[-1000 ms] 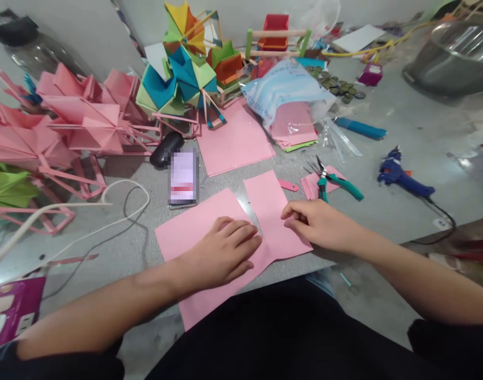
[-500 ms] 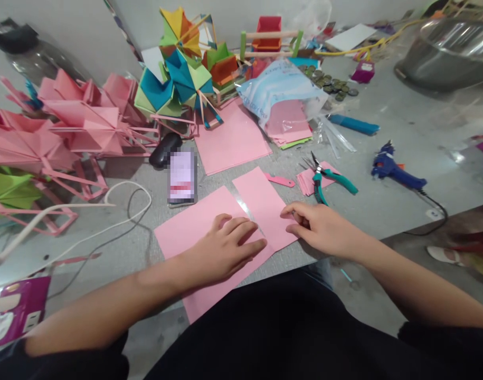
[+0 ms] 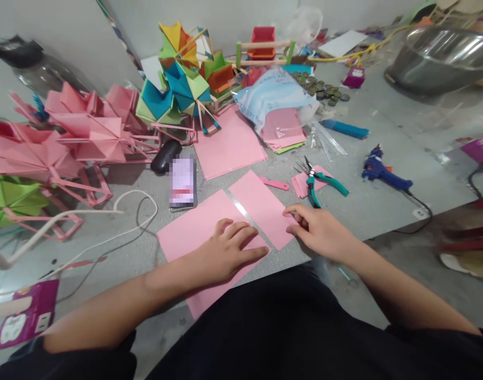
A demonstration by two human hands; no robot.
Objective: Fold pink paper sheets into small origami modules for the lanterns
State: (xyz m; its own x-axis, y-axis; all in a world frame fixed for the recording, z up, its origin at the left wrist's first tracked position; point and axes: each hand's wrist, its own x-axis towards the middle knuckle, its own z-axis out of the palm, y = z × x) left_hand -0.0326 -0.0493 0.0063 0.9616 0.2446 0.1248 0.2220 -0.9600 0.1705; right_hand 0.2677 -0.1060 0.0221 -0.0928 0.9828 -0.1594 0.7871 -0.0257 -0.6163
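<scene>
My left hand (image 3: 233, 253) lies on a large sheet of pink paper (image 3: 193, 227), palm down with its fingers spread. The sheet's lower part hangs past the table's front edge. To its right lies a narrower pink paper piece (image 3: 257, 203), with a gap along the whole side between the two. My right hand (image 3: 318, 229) pinches the near right edge of this piece between thumb and fingers; the fingertips partly hide that edge. A shiny strip, perhaps a metal ruler (image 3: 240, 207), shows in the gap.
Teal-handled pliers (image 3: 312, 182) lie on small pink paper pieces. A pink cutter (image 3: 276, 184), a blue glue gun (image 3: 386, 171) and a phone (image 3: 182, 182) lie around. Folded pink paper lanterns (image 3: 94, 137) crowd the left, beside a white cable (image 3: 150, 224). A metal bowl (image 3: 435, 68) stands back right.
The narrower piece has come apart from the large sheet at its near end, and the gap has widened there. Both hands keep nearly the same pose; the view has shifted slightly.
</scene>
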